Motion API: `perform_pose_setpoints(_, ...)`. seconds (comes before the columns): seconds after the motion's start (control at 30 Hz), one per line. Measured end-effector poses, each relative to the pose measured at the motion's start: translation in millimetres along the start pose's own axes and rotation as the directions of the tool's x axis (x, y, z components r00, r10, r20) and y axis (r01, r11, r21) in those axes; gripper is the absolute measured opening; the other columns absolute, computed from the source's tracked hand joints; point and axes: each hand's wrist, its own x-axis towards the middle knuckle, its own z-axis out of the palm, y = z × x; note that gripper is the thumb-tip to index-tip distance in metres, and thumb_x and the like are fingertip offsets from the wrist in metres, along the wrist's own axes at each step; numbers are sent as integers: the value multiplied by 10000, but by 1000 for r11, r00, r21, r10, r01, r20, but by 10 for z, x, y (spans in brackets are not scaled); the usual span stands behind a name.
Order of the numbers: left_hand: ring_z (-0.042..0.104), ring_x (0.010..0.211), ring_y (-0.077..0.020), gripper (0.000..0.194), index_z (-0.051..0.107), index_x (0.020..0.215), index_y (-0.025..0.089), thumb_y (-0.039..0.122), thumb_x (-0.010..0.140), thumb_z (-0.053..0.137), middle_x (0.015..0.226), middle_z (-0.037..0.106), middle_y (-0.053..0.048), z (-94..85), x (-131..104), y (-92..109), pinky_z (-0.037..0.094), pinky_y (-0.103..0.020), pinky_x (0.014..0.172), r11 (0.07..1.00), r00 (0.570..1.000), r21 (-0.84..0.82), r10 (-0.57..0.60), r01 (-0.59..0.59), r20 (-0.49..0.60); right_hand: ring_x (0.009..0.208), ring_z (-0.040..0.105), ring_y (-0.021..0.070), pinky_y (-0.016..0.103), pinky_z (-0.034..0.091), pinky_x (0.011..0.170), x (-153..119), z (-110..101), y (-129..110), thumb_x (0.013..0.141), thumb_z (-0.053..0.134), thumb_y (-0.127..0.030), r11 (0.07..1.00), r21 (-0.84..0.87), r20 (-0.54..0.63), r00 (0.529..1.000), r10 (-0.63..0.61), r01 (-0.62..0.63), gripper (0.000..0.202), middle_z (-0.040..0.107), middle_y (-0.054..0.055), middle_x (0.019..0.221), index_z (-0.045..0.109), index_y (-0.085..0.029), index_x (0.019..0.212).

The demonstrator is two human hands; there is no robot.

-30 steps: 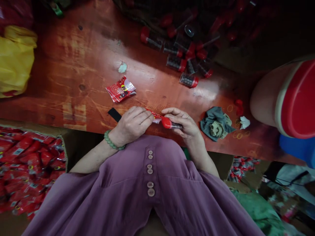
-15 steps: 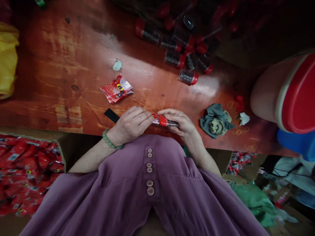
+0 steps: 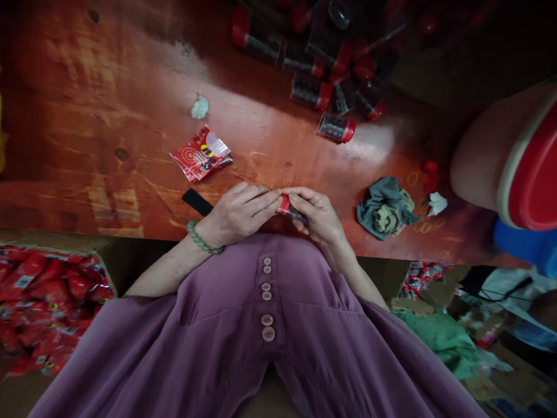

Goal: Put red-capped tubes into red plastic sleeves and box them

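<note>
A small clear bottle with a red cap [image 3: 285, 205] is held between my hands at the table's front edge, its dark contents toward the right. My right hand [image 3: 319, 216] is wrapped round the bottle's body. My left hand [image 3: 243, 212], with a green bead bracelet at the wrist, has its fingers pressed together at the cap end; what they pinch there is hidden. Beyond my left hand lies a stack of red printed cards [image 3: 201, 155]. A black strip [image 3: 196, 201] sticks out beside that hand.
Several red-capped bottles [image 3: 333, 128] lie at the back. A grey cloth [image 3: 385, 209], a white scrap [image 3: 437, 204] and a large red-lidded tub [image 3: 491, 151] are on the right. Below the table's left side stands a box of red packets [image 3: 43, 296].
My hands have come closer together around the cap. The red and clear piece between them no longer shows. The whole view has shifted slightly.
</note>
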Motion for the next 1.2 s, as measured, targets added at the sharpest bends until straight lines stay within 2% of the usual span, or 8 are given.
perform_pose_setpoints(0.33, 571, 1324, -307, 280, 659, 1228, 263, 304, 961, 584, 1258, 708, -61, -74, 108, 24, 427, -520, 1092, 968, 987, -211, -152, 138, -49, 378, 473, 50, 162, 347, 332, 56, 111, 41, 853, 701, -492, 982, -3, -32, 981, -189, 189, 304, 566, -89, 530, 652, -211, 959)
perform_pose_setpoints(0.43, 466, 1418, -349, 590, 528, 1387, 243, 477, 873, 700, 1427, 589, -132, -108, 84, 148, 405, -531, 1137, 890, 897, -323, -395, 321, -197, 413, 485, 61, 177, 386, 376, 2, 164, -10, 891, 660, -487, 952, -68, -120, 945, -304, 298, 284, 563, -78, 560, 652, -234, 1019)
perform_pose_setpoints(0.5, 522, 1370, -316, 722, 472, 1424, 238, 564, 828, 718, 1462, 547, -154, -115, 77, 248, 486, -458, 1077, 718, 778, -574, -593, 393, -208, 459, 507, 65, 198, 418, 407, -36, 207, -38, 906, 643, -481, 913, -158, -183, 897, -401, 376, 266, 605, -46, 683, 656, -253, 1041)
perform_pose_setpoints(0.67, 711, 957, -187, 453, 682, 1037, 188, 559, 788, 758, 1069, 747, -78, -117, 205, 418, 577, -349, 914, -73, 590, -939, -760, 337, 271, 799, 652, 161, 327, 577, 712, 17, 325, -42, 954, 587, -390, 634, -481, -104, 679, -727, 605, 179, 657, 43, 995, 688, -257, 1018)
perform_pose_setpoints(0.77, 693, 801, -138, 350, 705, 804, 174, 476, 705, 850, 836, 752, -18, -116, 308, 419, 567, -303, 872, -237, 501, -940, -799, 245, 331, 1002, 641, 202, 393, 553, 915, 89, 360, -45, 986, 543, -352, 461, -555, 58, 585, -809, 693, 204, 671, 58, 1038, 673, -254, 1109)
perform_pose_setpoints(0.93, 673, 735, -120, 312, 745, 784, 170, 434, 680, 876, 799, 754, -17, -124, 354, 342, 547, -266, 800, -242, 445, -955, -846, 172, 294, 1140, 602, 230, 453, 535, 994, 85, 261, -39, 962, 578, -426, 471, -547, 223, 663, -715, 692, 459, 625, 98, 1250, 530, -239, 1378)
perform_pose_setpoints(1.1, 653, 694, -114, 322, 754, 755, 180, 452, 651, 891, 765, 747, -7, -91, 366, 259, 536, -261, 756, -148, 431, -978, -880, 147, 198, 779, 670, 144, 302, 608, 674, 119, 151, 85, 887, 682, -477, 792, -294, 142, 844, -517, 535, 414, 702, 30, 1004, 618, -258, 1232)
perform_pose_setpoints(1.2, 655, 699, -113, 336, 764, 763, 193, 455, 612, 910, 750, 745, 4, -39, 385, 213, 534, -257, 759, -94, 428, -982, -890, 164, 157, 697, 664, 134, 288, 595, 604, 160, 158, 111, 868, 710, -448, 796, -275, 94, 839, -535, 539, 356, 716, 17, 941, 663, -263, 1168)
